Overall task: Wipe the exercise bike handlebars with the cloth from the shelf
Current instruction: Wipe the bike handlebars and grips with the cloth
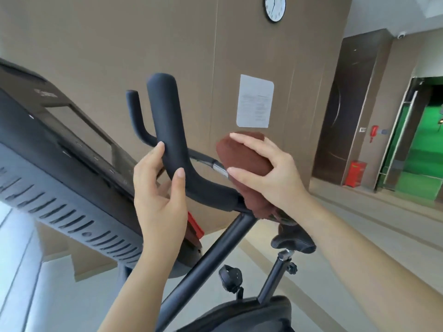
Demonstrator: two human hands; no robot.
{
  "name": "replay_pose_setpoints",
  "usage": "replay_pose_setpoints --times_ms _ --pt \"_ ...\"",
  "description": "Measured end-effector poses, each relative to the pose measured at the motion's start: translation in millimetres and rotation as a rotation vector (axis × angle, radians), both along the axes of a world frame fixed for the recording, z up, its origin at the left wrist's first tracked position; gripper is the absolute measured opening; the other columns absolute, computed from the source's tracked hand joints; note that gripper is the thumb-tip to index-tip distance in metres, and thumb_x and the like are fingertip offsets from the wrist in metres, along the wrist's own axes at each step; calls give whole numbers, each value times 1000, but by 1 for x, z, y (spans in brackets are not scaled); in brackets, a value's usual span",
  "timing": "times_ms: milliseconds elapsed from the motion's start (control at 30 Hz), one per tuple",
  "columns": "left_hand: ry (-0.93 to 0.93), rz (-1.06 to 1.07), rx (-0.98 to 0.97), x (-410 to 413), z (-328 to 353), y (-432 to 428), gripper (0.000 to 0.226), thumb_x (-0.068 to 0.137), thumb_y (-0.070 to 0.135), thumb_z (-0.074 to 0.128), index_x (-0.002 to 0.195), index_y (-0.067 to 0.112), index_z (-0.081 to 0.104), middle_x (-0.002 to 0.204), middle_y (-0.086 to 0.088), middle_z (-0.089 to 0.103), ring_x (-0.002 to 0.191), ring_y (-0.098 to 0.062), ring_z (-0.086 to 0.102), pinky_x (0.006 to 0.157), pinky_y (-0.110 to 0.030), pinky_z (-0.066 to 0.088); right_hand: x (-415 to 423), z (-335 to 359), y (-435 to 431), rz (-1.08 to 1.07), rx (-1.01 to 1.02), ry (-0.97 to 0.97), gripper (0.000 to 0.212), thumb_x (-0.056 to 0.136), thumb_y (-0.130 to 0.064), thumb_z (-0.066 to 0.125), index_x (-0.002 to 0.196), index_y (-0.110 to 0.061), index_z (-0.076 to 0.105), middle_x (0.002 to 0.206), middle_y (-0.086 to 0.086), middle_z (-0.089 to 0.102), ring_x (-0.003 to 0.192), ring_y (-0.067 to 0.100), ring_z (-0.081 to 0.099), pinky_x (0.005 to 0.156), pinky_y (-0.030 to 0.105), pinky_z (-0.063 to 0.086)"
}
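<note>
The black padded handlebars (167, 121) of the exercise bike rise in the middle of the view, with a thinner far horn (135, 113) behind. My left hand (158, 195) wraps loosely around the near bar's bend, thumb and fingers touching it. My right hand (266, 171) presses a brown cloth (242, 159) against the handlebar's centre section, where a silver sensor band (219, 169) shows. The cloth drapes down over the bar and hides that part of it.
A dark treadmill console (60, 149) fills the left. The bike's frame tube (211, 257), saddle (293, 240) and pedal (230, 276) lie below. A beige wall with a clock (275, 7) and paper notice (255, 104) stands behind; a doorway opens at right.
</note>
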State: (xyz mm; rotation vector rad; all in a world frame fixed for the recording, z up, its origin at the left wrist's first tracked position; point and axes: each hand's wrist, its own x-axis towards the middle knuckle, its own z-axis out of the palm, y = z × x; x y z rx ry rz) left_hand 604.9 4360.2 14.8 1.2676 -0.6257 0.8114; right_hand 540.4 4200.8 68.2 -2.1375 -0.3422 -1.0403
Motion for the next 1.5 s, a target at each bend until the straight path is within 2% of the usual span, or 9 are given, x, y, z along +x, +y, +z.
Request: replay_pose_setpoints --times_ms 200,300,433,600,800,933,1133,1333,1500 --pt "44 17 -119 -1 0 -10 49 89 2 54 118 41 48 121 19 53 119 -7 51 90 -12 43 34 4 12 207 -141 277 50 75 -41 69 118 -56 47 121 -15 55 111 5 53 98 33 45" --pt "61 40 -159 -2 1 -14 45 87 6 55 114 43 51 117 31 54 115 1 51 87 -9 42 31 6 -6 229 -275 346 51 74 -39 70 116 -57 48 115 -20 54 105 0 52 92 25 44" --pt "57 107 -236 -4 2 -24 43 88 6 54 111 42 52 117 26 54 110 7 52 84 -6 41 25 4 -23 277 -407 352 50 72 -38 69 109 -62 47 96 -34 49 97 -14 44 71 3 38" --pt "23 167 -287 0 1 -33 40 85 11 50 110 43 53 109 33 59 107 8 53 83 -7 41 39 12 -25 397 -319 312 47 70 -39 71 107 -61 52 110 -33 56 101 -9 52 85 16 44" --pt "5 182 -317 3 0 -31 40 81 8 52 111 35 57 110 18 64 106 3 57 82 -9 44 80 33 18 613 153 -13 45 76 -20 74 111 -33 48 106 -24 55 96 -10 52 82 3 37" --pt "-2 204 -277 1 0 -29 42 80 8 53 112 34 57 110 21 66 105 5 58 79 -7 44 92 22 35 729 264 -37 39 77 -22 73 107 -36 52 98 -28 60 94 -9 56 78 3 39" --pt "16 243 -271 -1 0 -28 43 78 8 54 106 39 64 112 14 67 104 -3 61 79 -11 47 95 14 22 821 170 13 54 69 -28 74 115 -44 50 111 -31 57 103 -12 53 79 -1 36" --pt "61 342 -262 -6 3 -37 41 79 12 53 111 36 61 116 9 66 108 -6 59 82 -14 48 98 11 12 934 123 46 54 67 -24 74 110 -48 51 114 -38 55 105 -17 50 83 -3 32" --pt "120 392 -296 -8 4 -41 43 77 16 66 118 28 60 122 -4 63 116 -21 55 97 -34 44 105 10 -1 1040 3 92 57 70 -15 76 115 -41 53 116 -28 57 108 -13 50 89 0 32"
